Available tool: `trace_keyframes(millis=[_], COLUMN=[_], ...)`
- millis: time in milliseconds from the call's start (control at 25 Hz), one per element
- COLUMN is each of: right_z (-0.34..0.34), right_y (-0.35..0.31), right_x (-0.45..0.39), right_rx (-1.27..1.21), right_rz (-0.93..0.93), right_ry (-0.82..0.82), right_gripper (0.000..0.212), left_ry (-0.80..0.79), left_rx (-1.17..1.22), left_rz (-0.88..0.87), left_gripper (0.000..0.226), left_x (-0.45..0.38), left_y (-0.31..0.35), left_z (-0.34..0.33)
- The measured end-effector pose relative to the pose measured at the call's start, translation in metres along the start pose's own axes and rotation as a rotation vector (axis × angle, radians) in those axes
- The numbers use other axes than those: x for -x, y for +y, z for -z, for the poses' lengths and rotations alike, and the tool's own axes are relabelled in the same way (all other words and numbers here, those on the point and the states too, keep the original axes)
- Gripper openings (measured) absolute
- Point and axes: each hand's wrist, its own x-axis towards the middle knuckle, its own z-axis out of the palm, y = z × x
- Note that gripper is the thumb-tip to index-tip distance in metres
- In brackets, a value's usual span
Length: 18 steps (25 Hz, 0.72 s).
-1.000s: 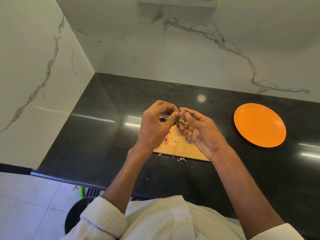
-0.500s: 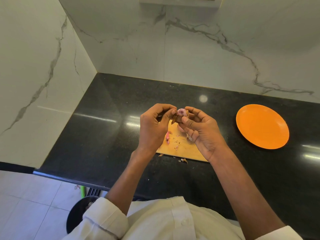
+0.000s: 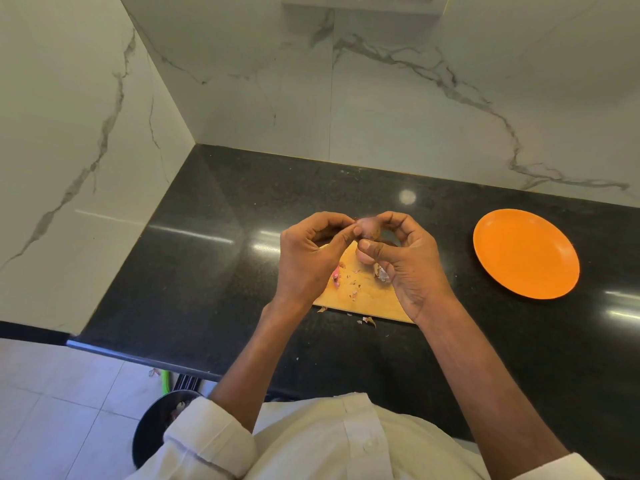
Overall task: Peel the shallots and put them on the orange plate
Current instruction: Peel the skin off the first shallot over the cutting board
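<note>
Both hands pinch a shallot (image 3: 367, 227) above the board (image 3: 363, 289), left hand (image 3: 308, 261) and right hand (image 3: 408, 265) curled round it. The plate (image 3: 526, 253) sits well apart, to the right.

Since a second ago we have turned the shallot (image 3: 367, 227) between our fingertips: its papery brown skin faced up then, and now a smoother pinkish side shows, pinched between our left hand (image 3: 309, 258) and right hand (image 3: 405, 261).
</note>
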Motion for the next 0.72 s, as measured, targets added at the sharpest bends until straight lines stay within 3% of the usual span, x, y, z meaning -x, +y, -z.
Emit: trace_keyframes(millis=[320,720], right_z=[-0.001,-0.003], right_y=[0.002,0.0], right_x=[0.001,0.003], right_rx=[0.04,0.187], right_rz=[0.015,0.151], right_ry=[-0.024,-0.107], right_gripper=[0.048,0.052], left_ry=[-0.012,0.066], left_rx=[-0.023,0.116], left_rz=[0.069,0.143], left_gripper=[0.011,0.006], left_x=[-0.001,0.004], left_y=[0.004,0.0], left_z=[-0.002,-0.01])
